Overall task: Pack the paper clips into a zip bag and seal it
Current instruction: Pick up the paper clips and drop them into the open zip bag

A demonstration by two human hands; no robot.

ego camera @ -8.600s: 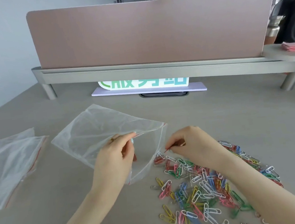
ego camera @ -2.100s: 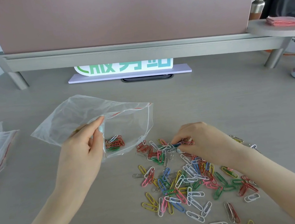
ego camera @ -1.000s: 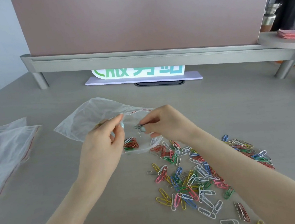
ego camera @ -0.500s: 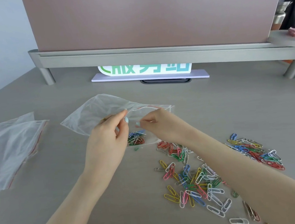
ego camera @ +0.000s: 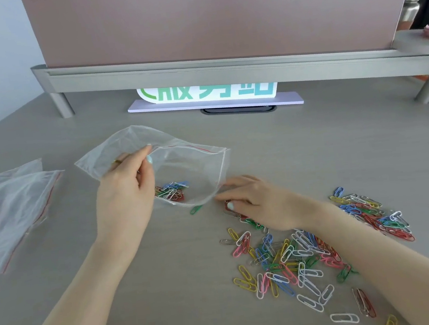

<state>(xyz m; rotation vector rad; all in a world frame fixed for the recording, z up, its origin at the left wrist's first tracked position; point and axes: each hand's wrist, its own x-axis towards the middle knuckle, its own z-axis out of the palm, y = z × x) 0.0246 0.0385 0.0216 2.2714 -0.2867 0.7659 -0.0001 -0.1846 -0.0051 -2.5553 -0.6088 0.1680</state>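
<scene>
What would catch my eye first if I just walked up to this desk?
Probably the bright heap of paper clips scattered on the desk's right side. Next, the clear zip bag in the middle, held open by the left hand, with a few clips already inside, while the right hand reaches into the heap beside it.

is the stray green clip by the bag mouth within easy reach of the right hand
Probably yes. The green clip lies on bare table just left of the right hand, outside the zip bag, with nothing between them.
</scene>
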